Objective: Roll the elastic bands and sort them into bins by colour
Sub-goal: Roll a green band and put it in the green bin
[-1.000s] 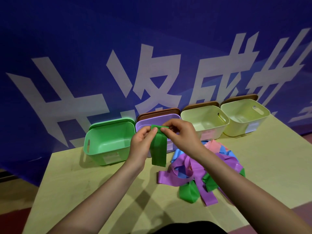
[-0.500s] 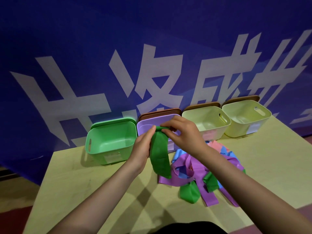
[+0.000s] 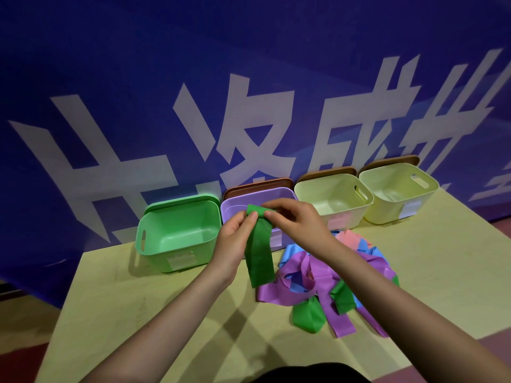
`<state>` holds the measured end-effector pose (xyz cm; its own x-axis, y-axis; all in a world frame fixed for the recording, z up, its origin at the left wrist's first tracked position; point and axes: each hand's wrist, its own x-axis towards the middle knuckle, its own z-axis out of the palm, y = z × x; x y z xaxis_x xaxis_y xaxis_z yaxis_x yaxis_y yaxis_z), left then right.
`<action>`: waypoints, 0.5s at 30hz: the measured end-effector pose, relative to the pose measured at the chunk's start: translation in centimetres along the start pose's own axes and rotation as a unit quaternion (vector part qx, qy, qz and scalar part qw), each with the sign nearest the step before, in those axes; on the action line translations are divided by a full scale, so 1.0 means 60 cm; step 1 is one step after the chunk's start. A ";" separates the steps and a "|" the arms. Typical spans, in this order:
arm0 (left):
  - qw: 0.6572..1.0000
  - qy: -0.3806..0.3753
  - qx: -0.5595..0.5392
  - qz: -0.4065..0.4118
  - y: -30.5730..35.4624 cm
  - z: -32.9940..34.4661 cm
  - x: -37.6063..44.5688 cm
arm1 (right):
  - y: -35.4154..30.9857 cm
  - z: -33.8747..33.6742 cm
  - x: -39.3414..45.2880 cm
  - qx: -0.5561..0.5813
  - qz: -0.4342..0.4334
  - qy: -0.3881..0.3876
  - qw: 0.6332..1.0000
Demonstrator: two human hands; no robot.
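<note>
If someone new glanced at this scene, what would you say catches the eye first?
Probably the two hands, left hand and right hand, pinching the top of a dangling green elastic band at centre. Next, the tangled pile of purple, blue, pink and green bands on the pale table to the right. Behind stand four open plastic bins: green bin, purple bin and two cream bins.

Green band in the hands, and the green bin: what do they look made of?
The green band looks like thin, matte rubbery sheet: it hangs limp and flat from where the left hand and right hand pinch its top, probably latex or similar. The green bin looks like moulded plastic with a slight sheen: rigid walls, rounded rim, cut-out handle slot.
</note>
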<state>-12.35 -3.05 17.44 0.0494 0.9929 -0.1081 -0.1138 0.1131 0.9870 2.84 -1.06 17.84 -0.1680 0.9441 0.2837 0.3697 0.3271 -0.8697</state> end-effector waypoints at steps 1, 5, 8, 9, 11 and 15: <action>1.000 0.002 0.009 0.000 0.000 0.001 0.000 | 0.002 0.001 0.001 0.007 0.005 0.000 1.000; 0.999 0.016 0.023 -0.022 -0.004 -0.001 0.003 | 0.002 0.004 0.004 -0.011 -0.008 0.021 1.000; 0.999 0.020 0.027 -0.020 -0.005 -0.001 0.005 | 0.005 0.007 0.004 0.000 -0.001 0.028 1.000; 0.999 0.020 0.027 -0.017 -0.005 -0.001 0.006 | 0.006 0.009 0.004 -0.003 -0.005 0.035 0.999; 1.000 0.016 0.017 -0.018 -0.003 0.000 0.005 | 0.009 0.011 0.002 -0.038 -0.041 0.056 0.997; 0.999 0.007 -0.034 -0.042 0.000 0.000 0.006 | 0.008 0.012 -0.001 -0.175 -0.147 0.080 0.970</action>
<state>-12.33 -2.69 17.39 0.0478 0.9801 -0.1929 -0.1765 0.1983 0.9641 2.38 -0.99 17.11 -0.1784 0.7935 0.5818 0.6195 0.5500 -0.5602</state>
